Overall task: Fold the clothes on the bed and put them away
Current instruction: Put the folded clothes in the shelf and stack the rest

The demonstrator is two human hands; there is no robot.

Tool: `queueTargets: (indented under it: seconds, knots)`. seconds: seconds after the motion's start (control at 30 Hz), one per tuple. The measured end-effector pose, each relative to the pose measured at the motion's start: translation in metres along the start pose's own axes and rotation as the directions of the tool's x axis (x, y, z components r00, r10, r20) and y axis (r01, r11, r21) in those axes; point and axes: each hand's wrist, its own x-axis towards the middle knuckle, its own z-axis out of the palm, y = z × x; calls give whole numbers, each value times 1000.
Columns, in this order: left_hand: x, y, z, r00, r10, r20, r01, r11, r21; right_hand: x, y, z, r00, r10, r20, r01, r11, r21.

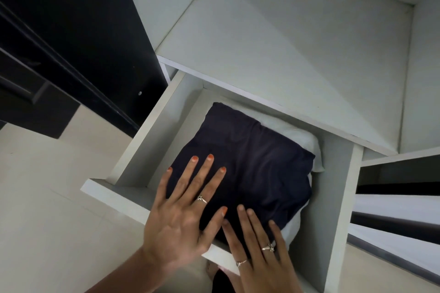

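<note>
Head view: I see a folded dark navy garment [247,162] lying in an open white drawer [133,150], on top of a white folded item [307,140] that shows along the drawer's back and right sides. My left hand [185,211] lies flat on the garment's near left part, fingers straight and spread. My right hand [259,252] presses its near edge with straight fingers, over the drawer's front edge. Neither hand grips anything. White shelf [285,38] sits above the drawer.
</note>
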Motion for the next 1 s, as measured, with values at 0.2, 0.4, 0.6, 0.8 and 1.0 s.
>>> queueTargets:
  seconds: [0.2,0.4,0.6,0.8,1.0]
  knots:
    - [34,1,5,998,15,-67,-14,1000,18,16,24,0,992,13,123,-14,1000,6]
    - [78,1,13,984,32,-173,-30,999,16,49,56,-2,995,15,103,-14,1000,-8]
    - [141,2,20,972,40,-233,-32,999,38,92,97,11,983,178,49,-173,981,-90]
    - [195,-3,24,955,147,-259,-139,989,46,130,132,30,963,267,-37,-270,954,-131]
    - [206,-42,41,848,443,-290,-350,880,321,152,138,46,934,255,-250,-299,941,-158]
